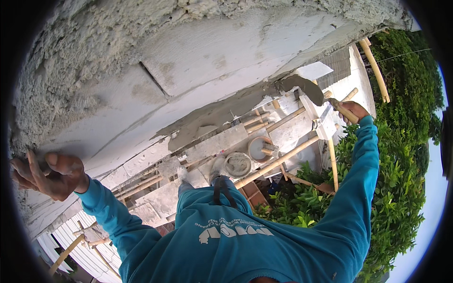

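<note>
My right hand (355, 113) is wrapped round the wooden handle of a trowel (306, 88), out at arm's length to the right. Grey mortar coats the blade, which reaches to the lower edge of the pale block wall (198, 66). A patch of wet grey mortar (207, 118) runs along the wall's lower part. On the far left, my left hand (54, 177) holds nothing; its fingers are bent but apart, close against the wall. Rough, lumpy mortar (80, 56) covers the wall's upper left.
Below me, my feet stand on scaffold planks (217, 144) with bamboo poles (278, 161). A bucket of mortar (238, 165) and a second round bucket (259, 148) stand by my feet. Leafy branches (391, 174) fill the right side. Corrugated sheeting (94, 245) shows at lower left.
</note>
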Motion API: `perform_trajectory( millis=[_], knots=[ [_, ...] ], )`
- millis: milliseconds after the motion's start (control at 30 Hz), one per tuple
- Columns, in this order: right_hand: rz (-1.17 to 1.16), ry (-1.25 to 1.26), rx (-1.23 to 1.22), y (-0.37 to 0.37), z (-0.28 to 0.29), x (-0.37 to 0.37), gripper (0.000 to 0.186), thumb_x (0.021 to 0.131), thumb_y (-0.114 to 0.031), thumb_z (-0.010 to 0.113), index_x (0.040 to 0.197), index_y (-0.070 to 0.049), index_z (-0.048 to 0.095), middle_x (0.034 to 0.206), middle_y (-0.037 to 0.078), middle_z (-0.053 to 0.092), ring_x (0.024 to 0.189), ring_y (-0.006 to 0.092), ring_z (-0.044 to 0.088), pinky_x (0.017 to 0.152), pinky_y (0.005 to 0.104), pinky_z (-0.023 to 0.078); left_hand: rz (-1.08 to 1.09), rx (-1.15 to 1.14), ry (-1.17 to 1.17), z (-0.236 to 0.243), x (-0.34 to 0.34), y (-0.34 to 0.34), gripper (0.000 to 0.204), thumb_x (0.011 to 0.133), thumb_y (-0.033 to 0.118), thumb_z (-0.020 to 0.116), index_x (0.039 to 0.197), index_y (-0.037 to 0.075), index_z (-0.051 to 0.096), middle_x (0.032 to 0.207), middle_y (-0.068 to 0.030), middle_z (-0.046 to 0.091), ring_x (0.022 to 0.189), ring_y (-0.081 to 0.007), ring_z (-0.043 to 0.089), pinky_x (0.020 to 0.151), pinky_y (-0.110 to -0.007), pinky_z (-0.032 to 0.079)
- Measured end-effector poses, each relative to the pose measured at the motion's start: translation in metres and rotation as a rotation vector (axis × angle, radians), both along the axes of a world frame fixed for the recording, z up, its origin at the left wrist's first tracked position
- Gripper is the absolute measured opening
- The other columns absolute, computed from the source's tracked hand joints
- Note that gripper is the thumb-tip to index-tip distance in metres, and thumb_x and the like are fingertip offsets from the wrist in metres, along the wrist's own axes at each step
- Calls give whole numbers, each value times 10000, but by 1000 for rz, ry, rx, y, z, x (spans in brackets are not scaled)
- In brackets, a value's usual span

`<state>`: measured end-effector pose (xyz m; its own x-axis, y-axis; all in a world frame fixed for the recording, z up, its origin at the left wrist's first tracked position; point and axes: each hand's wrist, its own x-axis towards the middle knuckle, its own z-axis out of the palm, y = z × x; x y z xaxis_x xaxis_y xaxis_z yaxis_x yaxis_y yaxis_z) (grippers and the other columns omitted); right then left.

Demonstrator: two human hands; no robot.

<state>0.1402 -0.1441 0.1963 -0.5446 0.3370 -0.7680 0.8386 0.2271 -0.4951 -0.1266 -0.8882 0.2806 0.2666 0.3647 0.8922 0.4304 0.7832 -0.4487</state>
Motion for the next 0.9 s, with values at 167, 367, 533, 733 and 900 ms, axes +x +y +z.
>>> perform_trajectory(
  millis=[167, 367, 533, 733, 900],
  knots=[
    [-65, 46, 26, -24, 33, 17, 425, 908, -441, 589, 923, -19, 636, 670, 44, 596, 413, 116, 511, 349, 250, 399, 18, 12, -18, 1, 1, 7, 467, 950, 390, 500, 976, -34, 692, 1089, -246, 673, 1108, -374, 628, 1086, -574, 331],
    [-32, 234, -65, -91, 13, 72, 416, 852, -333, 721, 1117, -29, 617, 736, 18, 623, 472, 83, 550, 409, 232, 452, 24, 73, -51, 1, 4, 13, 440, 971, 397, 499, 1019, 12, 706, 1190, -182, 656, 1216, -376, 541, 1113, -564, 250],
    [203, 123, 696, -185, -51, 111, 491, 729, -195, 733, 1179, -28, 632, 1029, 222, 662, 945, 383, 645, 829, 411, 513, -3, 79, -56, -1, 3, 13, 422, 955, 393, 511, 1031, 27, 708, 1215, -186, 643, 1270, -367, 505, 1138, -544, 218],
    [23, 69, 1101, -206, -173, 147, 465, 755, -180, 700, 1180, -95, 531, 1023, 189, 636, 907, 404, 622, 739, 507, 499, -3, 85, -70, -2, 4, 14, 425, 961, 398, 492, 1053, 41, 703, 1233, -176, 636, 1276, -359, 501, 1150, -521, 207],
    [-168, 321, 1129, -235, -226, 98, 418, 786, -224, 674, 1165, -97, 552, 1042, 194, 638, 898, 405, 633, 756, 506, 505, -1, 72, -66, 2, 7, 20, 396, 970, 365, 517, 1031, 9, 678, 1191, -225, 639, 1297, -349, 485, 1168, -535, 188]
  ],
)
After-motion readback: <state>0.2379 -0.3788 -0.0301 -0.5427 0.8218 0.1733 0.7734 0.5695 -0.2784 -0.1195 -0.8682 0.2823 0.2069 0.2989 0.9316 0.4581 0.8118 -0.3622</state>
